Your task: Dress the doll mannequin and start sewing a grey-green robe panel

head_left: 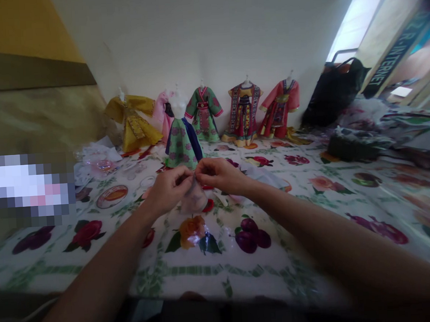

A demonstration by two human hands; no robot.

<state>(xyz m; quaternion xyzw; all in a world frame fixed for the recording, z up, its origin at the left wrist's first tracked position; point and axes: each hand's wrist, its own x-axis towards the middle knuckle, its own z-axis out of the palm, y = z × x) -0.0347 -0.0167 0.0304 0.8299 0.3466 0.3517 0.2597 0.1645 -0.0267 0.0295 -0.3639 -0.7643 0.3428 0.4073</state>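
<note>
Close together over the middle of the table, my left hand (171, 187) and my right hand (221, 175) are both closed in a pinch. A small see-through plastic bag (193, 200) hangs down from between their fingertips; its contents are too blurred to make out. Just behind my hands stands a white doll-sized dress form (178, 105) with a bare top, wearing a green flowered skirt (181, 143) with a dark blue panel.
Along the wall stand a yellow gown (136, 124), a green robe (204, 114), a patterned dress (246, 113) and a red robe (281, 108). Plastic packets (98, 161) lie at left. A black bag (336, 90) sits at right on the flowered tablecloth (115, 264).
</note>
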